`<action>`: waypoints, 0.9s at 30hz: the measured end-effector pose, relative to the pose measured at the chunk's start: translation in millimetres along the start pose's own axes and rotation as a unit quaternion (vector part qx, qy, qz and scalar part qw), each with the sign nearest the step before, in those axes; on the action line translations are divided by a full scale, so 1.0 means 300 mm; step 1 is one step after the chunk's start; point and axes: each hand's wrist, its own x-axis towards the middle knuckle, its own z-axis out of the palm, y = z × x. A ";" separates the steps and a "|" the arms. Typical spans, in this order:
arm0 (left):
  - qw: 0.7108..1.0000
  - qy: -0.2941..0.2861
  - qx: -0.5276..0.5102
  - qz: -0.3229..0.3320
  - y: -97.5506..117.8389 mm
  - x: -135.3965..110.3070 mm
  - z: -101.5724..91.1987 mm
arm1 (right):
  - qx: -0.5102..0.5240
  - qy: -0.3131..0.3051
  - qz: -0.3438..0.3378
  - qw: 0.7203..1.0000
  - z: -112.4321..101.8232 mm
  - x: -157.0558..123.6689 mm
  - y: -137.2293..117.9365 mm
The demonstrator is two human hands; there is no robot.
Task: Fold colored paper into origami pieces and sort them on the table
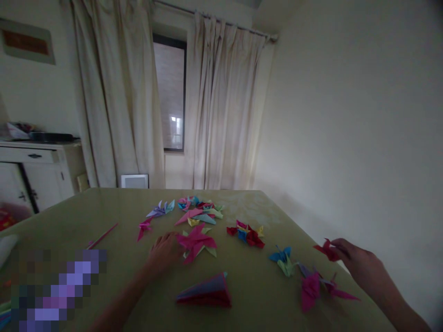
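Many folded paper figures lie scattered on an olive-green table (104,207). My left hand (163,252) rests with curled fingers on the tabletop, touching a pink folded figure (195,242) at its left side. My right hand (358,262) is over the table's right edge and pinches a small red folded figure (326,249). Just below that hand lie magenta and purple figures (311,288). A blue and pale green figure (284,259) sits between my hands. A folded stack of red and purple paper (207,291) lies close to me.
More paper figures cluster at the table's middle: a red-blue-yellow group (246,233), a pink and teal pile (199,212), a purple one (159,210). A thin pink strip (103,236) lies at the left. Curtains (221,110), a window and a white cabinet (38,173) stand behind.
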 end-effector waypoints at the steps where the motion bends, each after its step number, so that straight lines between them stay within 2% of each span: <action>1: 1.000 0.000 0.001 -0.015 -0.002 0.001 0.023 | -0.006 -0.011 0.006 1.000 0.011 0.007 0.024; 5: 1.000 0.009 0.001 -0.027 0.060 0.008 0.107 | -0.007 -0.055 0.016 0.998 0.069 0.027 0.034; 8: 1.000 0.019 -0.007 -0.009 0.088 0.023 0.132 | -0.012 -0.087 0.017 0.996 0.090 0.032 0.018; 11: 0.998 0.048 -0.010 -0.034 0.050 0.037 0.112 | -0.043 -0.077 0.018 0.996 0.086 0.038 -0.010; 14: 0.990 0.107 0.012 -0.094 -0.043 0.043 0.064 | -0.043 -0.038 0.005 0.998 0.092 0.056 -0.101; 17: 0.969 0.169 0.067 -0.168 -0.139 0.044 0.022 | 0.003 -0.020 -0.058 0.998 0.134 0.086 -0.292; 20: 0.958 0.162 0.079 -0.222 -0.190 0.048 0.001 | 0.056 -0.072 -0.155 0.984 0.221 0.127 -0.562; 23: 0.963 0.128 0.066 -0.227 -0.198 0.054 -0.005 | 0.083 -0.131 -0.233 0.960 0.354 0.183 -0.847; 27: 0.967 0.128 0.076 -0.209 -0.201 0.060 0.004 | 0.109 -0.170 -0.294 0.934 0.579 0.273 -1.163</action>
